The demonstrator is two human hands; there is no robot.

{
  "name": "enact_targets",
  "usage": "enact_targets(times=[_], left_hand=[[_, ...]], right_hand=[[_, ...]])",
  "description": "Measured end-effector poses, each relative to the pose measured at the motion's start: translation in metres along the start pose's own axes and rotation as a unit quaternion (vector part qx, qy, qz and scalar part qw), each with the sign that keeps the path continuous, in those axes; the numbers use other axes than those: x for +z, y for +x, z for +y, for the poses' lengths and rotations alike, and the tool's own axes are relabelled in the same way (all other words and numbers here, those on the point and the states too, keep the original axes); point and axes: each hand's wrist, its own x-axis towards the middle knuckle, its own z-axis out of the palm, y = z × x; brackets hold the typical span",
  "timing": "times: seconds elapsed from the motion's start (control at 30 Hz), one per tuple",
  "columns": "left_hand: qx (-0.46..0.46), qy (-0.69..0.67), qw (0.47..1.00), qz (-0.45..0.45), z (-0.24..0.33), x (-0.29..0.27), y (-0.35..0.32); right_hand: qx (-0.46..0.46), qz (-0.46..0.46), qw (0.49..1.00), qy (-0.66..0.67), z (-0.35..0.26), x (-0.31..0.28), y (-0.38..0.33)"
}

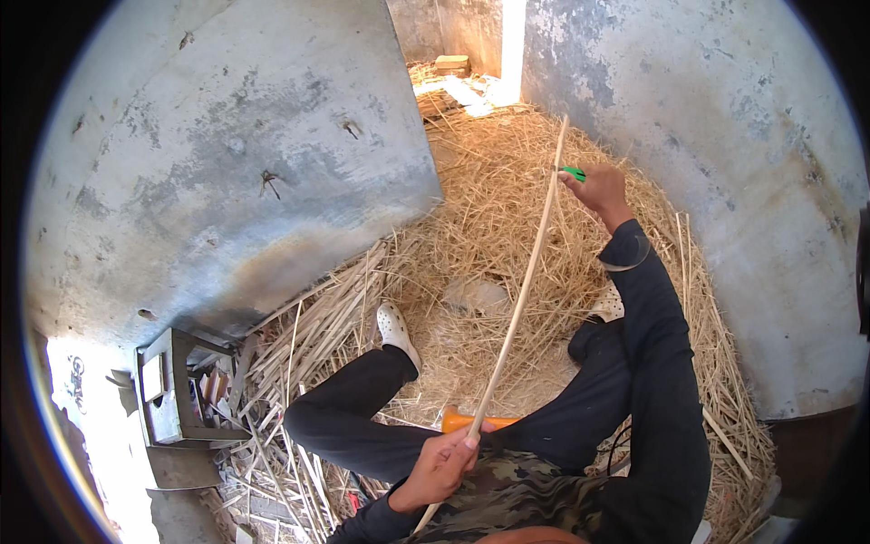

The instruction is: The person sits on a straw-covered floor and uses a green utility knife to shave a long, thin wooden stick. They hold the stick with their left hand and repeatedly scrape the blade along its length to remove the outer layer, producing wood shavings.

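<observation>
Currently, the left hand point(440, 469) is closed around a long, thin, pale tan strip of wood or cane point(517, 315), fingers and thumb pinching it near its lower end. From that grip the strip slants up and away to the right hand point(598, 189), its far tip reaching a little beyond. Ahead and to the right of the left hand, the right hand is wrapped around a small tool with a bright green handle point(573, 172), thumb against the strip; whether a blade shows is too small to tell. Just beyond the left hand, partly behind the strip, lies a smooth orange cylindrical object point(456, 420). Farther ahead of it, a white perforated clog point(397, 334) is on one foot, and dry golden straw point(489, 204) spreads across the floor beneath the right hand. Well off to the left hand's left, beside loose pale stalks point(335, 317), sits a small dark-framed wooden stand point(163, 417). A weathered grey plaster wall point(716, 181) rises to the right hand's right.
</observation>
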Motion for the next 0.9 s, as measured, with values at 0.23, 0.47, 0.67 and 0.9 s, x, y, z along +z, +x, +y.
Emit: enact_targets(times=[0.23,0.47,0.67,0.9], left_hand=[[-0.103,0.026,0.994,-0.018,-0.021,-0.003,-0.050],[-0.020,-0.051,0.991,0.119,-0.032,-0.042,-0.010],[0.059,-0.035,0.994,0.085,-0.003,-0.039,0.052],[0.069,-0.007,0.992,0.106,0.010,-0.030,0.082]], right_hand=[[0.346,0.028,0.936,0.054,0.118,0.014,-0.026],[0.344,-0.021,0.938,-0.048,0.172,0.054,-0.092],[0.203,-0.313,0.928,0.007,0.001,-0.040,-0.033],[-0.114,-0.212,0.949,0.203,-0.140,-0.071,-0.076]])
